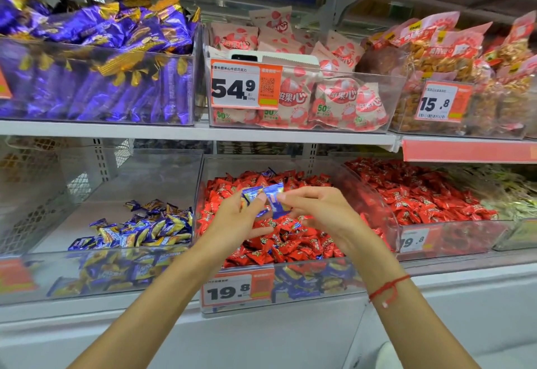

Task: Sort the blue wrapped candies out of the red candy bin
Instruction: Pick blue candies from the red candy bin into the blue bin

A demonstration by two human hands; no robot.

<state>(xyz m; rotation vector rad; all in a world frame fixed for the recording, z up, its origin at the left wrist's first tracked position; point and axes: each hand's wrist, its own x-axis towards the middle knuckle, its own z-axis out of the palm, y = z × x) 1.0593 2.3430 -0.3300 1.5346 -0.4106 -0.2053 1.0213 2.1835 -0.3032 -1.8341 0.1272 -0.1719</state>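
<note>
Head view, hands: both are raised over the middle bin on the lower shelf, fingertips meeting.
Left hand (236,217): fingers curled, gripping a small bunch of blue foil-wrapped candies (263,195) above the red heap.
Right hand (316,208): thumb and forefinger pinch the right edge of one of those blue wrappers; the other fingers are loosely bent. A thin red string bracelet (388,288) circles that wrist.
Red candy bin (374,203): a clear plastic bin with a curved right wall, heaped with red wrapped candies (290,240). A few blue wrappers show among them, one at the far edge of the heap and more pressed against the near front wall.
Price tag (229,291): orange and white, reading 19.8, on the near front of that bin.
Left neighbour: a clear plastic bin (139,171) holding a low pile of blue and yellow wrapped candies (145,227) towards its near right corner.
Right neighbour: another clear bin full of red candies (421,191).
Upper shelf: purple and gold packets (96,57) on the left, pink strawberry-print bags (334,101) in the middle with a 54.9 tag (244,85).
</note>
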